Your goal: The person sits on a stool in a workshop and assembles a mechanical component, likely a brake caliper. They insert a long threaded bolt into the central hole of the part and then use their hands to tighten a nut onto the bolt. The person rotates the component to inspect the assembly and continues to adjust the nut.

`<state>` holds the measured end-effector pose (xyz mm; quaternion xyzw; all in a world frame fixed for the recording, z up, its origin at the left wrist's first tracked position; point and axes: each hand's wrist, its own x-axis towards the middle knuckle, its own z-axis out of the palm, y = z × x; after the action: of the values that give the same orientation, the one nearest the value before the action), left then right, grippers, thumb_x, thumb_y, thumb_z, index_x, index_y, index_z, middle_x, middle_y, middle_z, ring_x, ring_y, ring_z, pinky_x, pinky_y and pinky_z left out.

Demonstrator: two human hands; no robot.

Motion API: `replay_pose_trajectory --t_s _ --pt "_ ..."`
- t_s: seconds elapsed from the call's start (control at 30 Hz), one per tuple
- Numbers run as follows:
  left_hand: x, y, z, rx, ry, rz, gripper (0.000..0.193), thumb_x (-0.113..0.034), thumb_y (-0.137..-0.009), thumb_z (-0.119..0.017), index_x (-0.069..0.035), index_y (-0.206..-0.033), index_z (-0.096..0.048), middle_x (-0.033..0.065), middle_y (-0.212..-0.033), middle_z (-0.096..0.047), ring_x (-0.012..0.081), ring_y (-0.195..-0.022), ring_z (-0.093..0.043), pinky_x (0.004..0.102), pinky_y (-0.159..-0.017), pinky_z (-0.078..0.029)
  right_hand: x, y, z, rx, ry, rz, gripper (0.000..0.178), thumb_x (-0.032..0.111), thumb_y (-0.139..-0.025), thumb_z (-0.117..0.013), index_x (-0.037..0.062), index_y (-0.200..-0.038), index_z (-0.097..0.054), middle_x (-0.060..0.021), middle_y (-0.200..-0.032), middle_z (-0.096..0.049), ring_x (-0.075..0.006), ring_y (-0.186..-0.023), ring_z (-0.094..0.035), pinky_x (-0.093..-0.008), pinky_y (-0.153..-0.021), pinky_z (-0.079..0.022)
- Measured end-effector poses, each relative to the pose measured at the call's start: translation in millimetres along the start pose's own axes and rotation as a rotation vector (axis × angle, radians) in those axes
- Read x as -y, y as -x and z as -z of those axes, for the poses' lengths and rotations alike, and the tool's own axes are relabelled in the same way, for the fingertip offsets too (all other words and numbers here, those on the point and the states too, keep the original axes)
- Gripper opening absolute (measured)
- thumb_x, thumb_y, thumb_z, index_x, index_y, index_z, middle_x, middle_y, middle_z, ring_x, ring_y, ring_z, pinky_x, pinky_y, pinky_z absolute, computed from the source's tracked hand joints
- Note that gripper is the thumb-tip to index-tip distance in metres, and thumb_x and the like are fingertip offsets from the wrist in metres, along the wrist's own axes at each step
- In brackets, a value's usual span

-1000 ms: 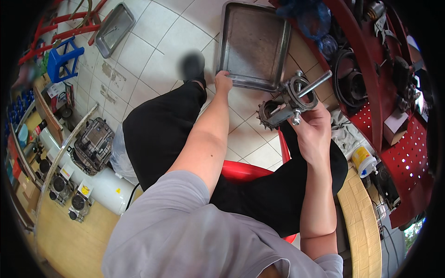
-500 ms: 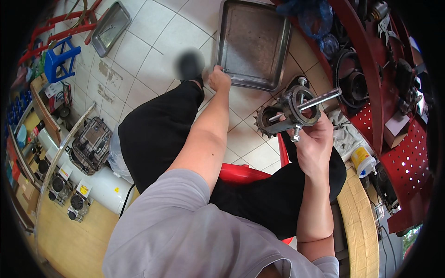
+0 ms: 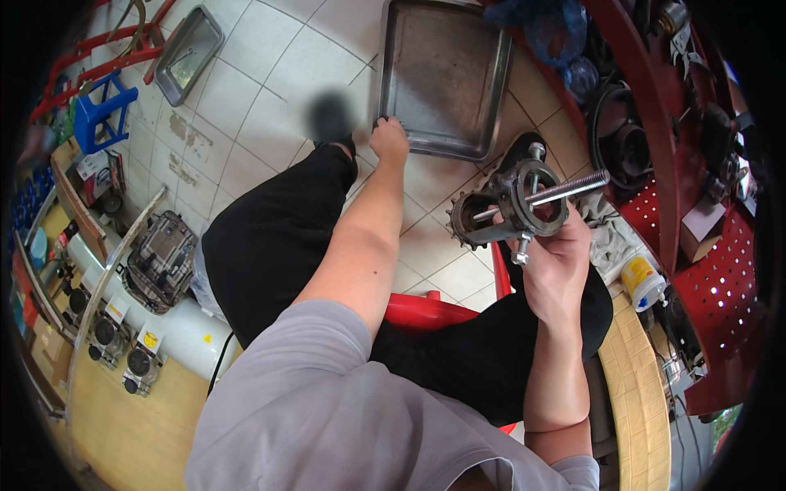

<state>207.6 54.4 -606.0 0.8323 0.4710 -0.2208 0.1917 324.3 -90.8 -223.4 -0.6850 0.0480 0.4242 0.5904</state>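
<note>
My right hand is closed round a dark metal puller-like tool, raised above my right leg. A long threaded rod runs through its ring and sticks out to the right. Bolts stand at the ring's upper and lower sides. At the tool's left end sits a toothed metal ring; how it joins the tool is hard to make out. My left hand reaches far forward, its fingers curled at the near left corner of a large rectangular metal tray lying on the floor. The fingertips are partly hidden.
A smaller metal tray and a blue stool are at the far left. Red shelving with parts rises on the right, near a grey cloth and a white-yellow tub. A red seat shows between my legs.
The view has shifted slightly, and the tool in my right hand has tilted and moved a little. My left hand stays at the tray's corner.
</note>
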Motion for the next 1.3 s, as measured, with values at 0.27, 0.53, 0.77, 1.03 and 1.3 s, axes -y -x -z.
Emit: replay_pose_trajectory --t_s 0.27,0.53,0.77,1.03,1.3 --pt "-3.2 -1.2 35.0 -0.130 0.437 0.111 0.035 -0.033 -0.093 -0.048 -0.003 -0.094 -0.067 0.0187 -0.092 -0.067 0.0363 -0.088 -0.065 0.0462 -0.078 -0.049 -1.6 -5.5 -10.1 -0.074 0.033 0.118 0.027 -0.006 -0.080 -0.058 -0.0019 -0.107 -0.063 0.0004 -0.087 -0.062 -0.0062 -0.075 -0.053 -0.0229 -0.070 -0.043" --pt "-115.5 29.1 241.7 0.206 2.505 0.119 0.041 -0.044 -0.088 -0.039 -0.018 -0.059 -0.026 -0.0032 -0.051 -0.019 0.0131 -0.043 -0.017 0.0304 -0.047 -0.017 -16.1 -20.6 -6.1 -0.147 0.098 0.340 0.022 0.004 -0.082 -0.062 -0.0017 -0.103 -0.064 0.0002 -0.084 -0.064 -0.0049 -0.071 -0.053 -0.0224 -0.065 -0.044" --pt "-116.6 164.0 440.7 0.415 2.433 -0.954 0.045 -0.050 -0.081 -0.044 -0.017 -0.058 -0.023 -0.0043 -0.051 -0.018 0.0118 -0.045 -0.018 0.0319 -0.056 -0.028 -25.0 -14.5 -13.1 -0.102 0.013 0.470 0.021 0.004 -0.082 -0.062 -0.0002 -0.102 -0.065 -0.0006 -0.083 -0.066 -0.0064 -0.074 -0.056 -0.0238 -0.068 -0.046" --pt "-95.3 275.7 476.3 0.665 2.234 -1.263 0.046 -0.049 -0.082 -0.049 -0.017 -0.060 -0.024 -0.0043 -0.053 -0.019 0.0113 -0.046 -0.020 0.0322 -0.060 -0.032 -17.1 -3.1 -16.1 0.005 0.082 0.618 0.021 0.003 -0.084 -0.063 0.0020 -0.105 -0.065 0.0012 -0.085 -0.064 -0.0056 -0.075 -0.055 -0.0235 -0.068 -0.045" --pt "-58.5 364.7 497.0 0.903 2.033 -1.617 0.042 -0.047 -0.085 -0.052 -0.017 -0.059 -0.041 -0.0049 -0.052 -0.035 0.0099 -0.045 -0.033 0.0321 -0.059 -0.037 -22.8 5.4 -14.5 0.017 0.031 0.716 0.025 0.008 -0.081 -0.065 0.0043 -0.106 -0.066 0.0005 -0.076 -0.062 -0.0067 -0.068 -0.052 -0.0259 -0.062 -0.045"
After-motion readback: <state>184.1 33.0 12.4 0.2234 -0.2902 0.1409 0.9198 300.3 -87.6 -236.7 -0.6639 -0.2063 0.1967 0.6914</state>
